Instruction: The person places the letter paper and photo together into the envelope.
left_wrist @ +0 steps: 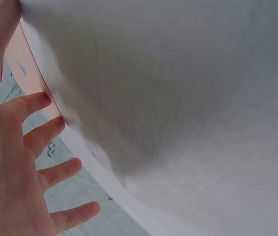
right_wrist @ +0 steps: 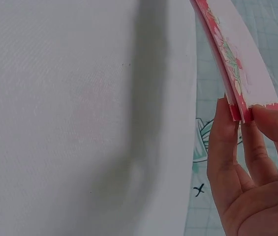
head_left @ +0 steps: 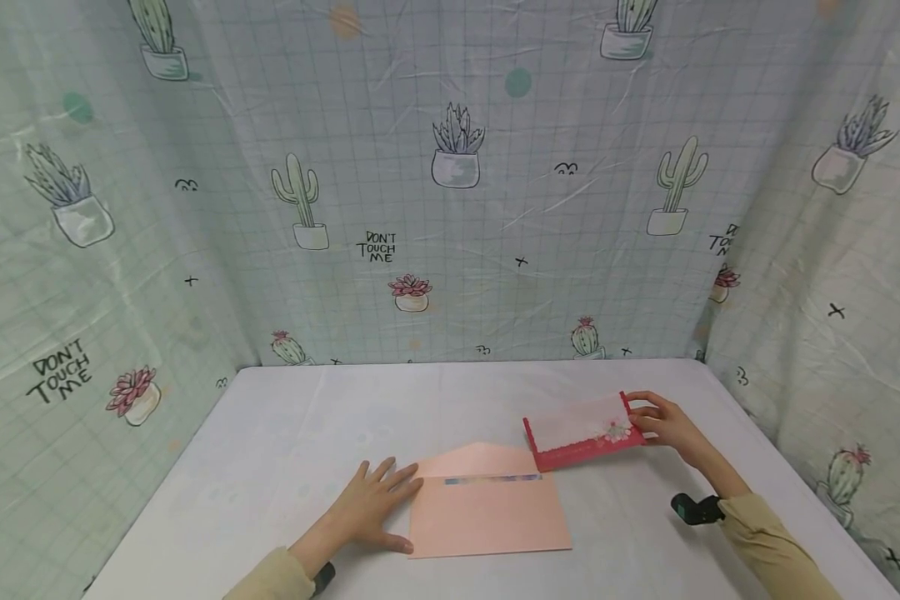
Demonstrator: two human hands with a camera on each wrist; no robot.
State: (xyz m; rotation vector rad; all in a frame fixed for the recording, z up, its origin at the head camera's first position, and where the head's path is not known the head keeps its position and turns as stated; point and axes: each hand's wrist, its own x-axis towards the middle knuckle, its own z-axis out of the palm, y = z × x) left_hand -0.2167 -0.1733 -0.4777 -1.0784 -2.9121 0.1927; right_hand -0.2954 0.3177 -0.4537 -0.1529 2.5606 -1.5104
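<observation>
A peach-pink envelope (head_left: 487,517) lies on the white table with its pointed flap spread away from the body. A thin blue-purple strip (head_left: 495,479) shows along its mouth. My left hand (head_left: 371,504) is spread at the envelope's left side, its thumb and fingertips touching that edge; the left wrist view shows the fingers (left_wrist: 40,135) apart. At the right, my right hand (head_left: 663,425) pinches the right end of a folded card (head_left: 581,429), white with a red border and printed flowers. The card is tilted, its lower left corner overlapping the envelope's flap in the head view.
The white table (head_left: 307,417) reaches back to a hanging cloth (head_left: 495,292) printed with potted cacti, which encloses it on three sides. A dark wrist device (head_left: 696,508) sits by the right cuff, and another (head_left: 324,577) is partly hidden under the left wrist.
</observation>
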